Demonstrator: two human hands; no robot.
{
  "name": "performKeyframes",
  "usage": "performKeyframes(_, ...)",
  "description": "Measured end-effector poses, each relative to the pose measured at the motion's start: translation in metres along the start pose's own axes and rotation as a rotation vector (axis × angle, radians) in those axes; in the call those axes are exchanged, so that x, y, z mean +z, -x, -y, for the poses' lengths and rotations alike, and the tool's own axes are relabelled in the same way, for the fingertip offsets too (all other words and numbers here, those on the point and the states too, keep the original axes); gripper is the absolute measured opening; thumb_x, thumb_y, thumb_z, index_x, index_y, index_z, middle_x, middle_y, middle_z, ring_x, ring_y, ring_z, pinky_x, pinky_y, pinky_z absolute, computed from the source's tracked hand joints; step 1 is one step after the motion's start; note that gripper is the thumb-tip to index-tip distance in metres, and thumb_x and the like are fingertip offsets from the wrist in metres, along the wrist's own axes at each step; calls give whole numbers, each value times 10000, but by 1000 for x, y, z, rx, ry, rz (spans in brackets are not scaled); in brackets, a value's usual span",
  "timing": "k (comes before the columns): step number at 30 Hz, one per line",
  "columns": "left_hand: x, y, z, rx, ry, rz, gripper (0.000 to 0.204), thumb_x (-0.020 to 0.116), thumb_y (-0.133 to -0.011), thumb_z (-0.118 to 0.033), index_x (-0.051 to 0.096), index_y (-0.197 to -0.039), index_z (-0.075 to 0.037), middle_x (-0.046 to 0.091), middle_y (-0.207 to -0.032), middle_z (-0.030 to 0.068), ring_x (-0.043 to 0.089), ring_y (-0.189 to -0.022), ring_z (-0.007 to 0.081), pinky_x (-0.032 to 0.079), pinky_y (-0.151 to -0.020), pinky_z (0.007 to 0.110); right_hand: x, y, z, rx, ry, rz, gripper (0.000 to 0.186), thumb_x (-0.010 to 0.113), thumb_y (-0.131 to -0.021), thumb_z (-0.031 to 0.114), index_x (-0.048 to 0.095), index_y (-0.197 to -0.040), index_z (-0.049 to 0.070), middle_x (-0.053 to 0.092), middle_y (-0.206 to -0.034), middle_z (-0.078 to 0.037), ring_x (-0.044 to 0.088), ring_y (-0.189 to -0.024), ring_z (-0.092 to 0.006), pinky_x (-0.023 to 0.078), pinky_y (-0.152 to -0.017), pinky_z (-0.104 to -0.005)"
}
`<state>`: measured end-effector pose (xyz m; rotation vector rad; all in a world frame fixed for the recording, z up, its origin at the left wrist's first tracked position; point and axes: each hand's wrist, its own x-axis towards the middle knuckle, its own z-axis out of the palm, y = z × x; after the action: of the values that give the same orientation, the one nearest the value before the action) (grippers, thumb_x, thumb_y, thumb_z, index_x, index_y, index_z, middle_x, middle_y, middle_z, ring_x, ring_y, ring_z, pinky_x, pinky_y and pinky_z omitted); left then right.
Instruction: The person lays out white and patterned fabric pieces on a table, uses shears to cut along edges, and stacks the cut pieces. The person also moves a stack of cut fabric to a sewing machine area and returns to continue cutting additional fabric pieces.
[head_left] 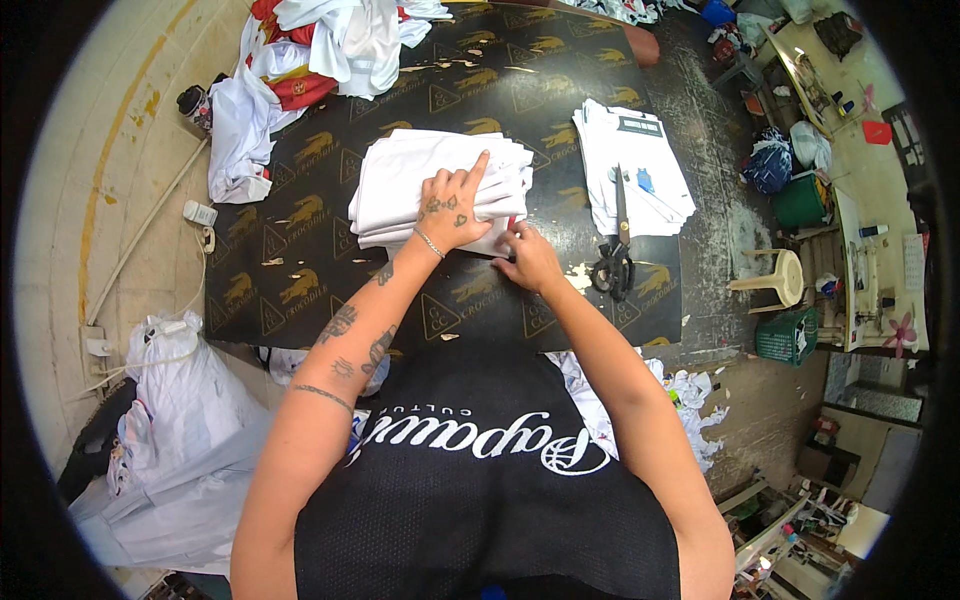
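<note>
White folded stack (400,180) under both hands.

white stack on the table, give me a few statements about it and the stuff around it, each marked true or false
1. The left hand lies flat on top of the white stack. True.
2. The right hand holds the scissors. False: the scissors lie untouched on the table, to the right of that hand, which is at the stack's near edge.
3. The scissors' blades lie on a second white pile. True.
4. The stack is made of red cloth. False: it is white; red cloth shows only in the heap at the far left of the table.
5. A stool stands on the table. False: it stands on the floor to the right of the table.
</note>
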<state>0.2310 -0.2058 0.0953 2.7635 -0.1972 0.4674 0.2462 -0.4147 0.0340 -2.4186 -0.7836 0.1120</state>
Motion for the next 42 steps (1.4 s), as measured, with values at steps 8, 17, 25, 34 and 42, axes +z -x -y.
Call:
performKeyframes(8, 0, 3, 8, 12, -44, 59, 1248, 921, -564, -319, 323, -1653, -194, 630, -1194, 81, 570, -1064, 302, 433, -969, 476, 14, -3, -16, -119, -181, -262, 370, 712, -860, 59, 636, -1222, 64, 588, -1208, -209, 601, -1069, -492, 528, -908, -522)
performKeyframes(17, 6, 14, 8, 171, -216, -64, 1221, 876, -606, -278, 278, -1669, -213, 624, -1186, 69, 576, -1076, 281, 433, -986, 458, 21, -7, -11, -50, -362, -227, 346, 755, -799, 51, 715, -1142, 56, 618, -1263, -224, 604, -1148, -444, 509, -978, -481)
performKeyframes(25, -4, -11, 23, -44, 24, 51, 1282, 876, -561, -321, 254, -1675, -198, 677, -1093, 109, 635, -984, 326, 490, -896, 468, 26, 7, -16, -97, 36, -146, 200, 740, -818, 125, 717, -1013, 83, 650, -1136, -145, 640, -1019, -358, 512, -880, -458)
performKeyframes(34, -2, -9, 19, 4, 11, -42, 1259, 894, -573, -364, 297, -1652, -114, 692, -1055, 126, 646, -951, 339, 505, -862, 455, 22, -31, -14, 8, -117, -267, 204, 663, -873, 67, 651, -1075, 42, 621, -1233, -197, 646, -1069, -397, 562, -856, -515)
performKeyframes(42, 8, -4, 25, -32, -82, 91, 1155, 834, -658, -400, 319, -1645, -93, 683, -1101, 120, 621, -999, 327, 474, -893, 472, 22, -4, -14, -115, -39, -107, 287, 713, -850, 89, 664, -1122, 13, 552, -1377, -238, 615, -1126, -464, 532, -960, -514)
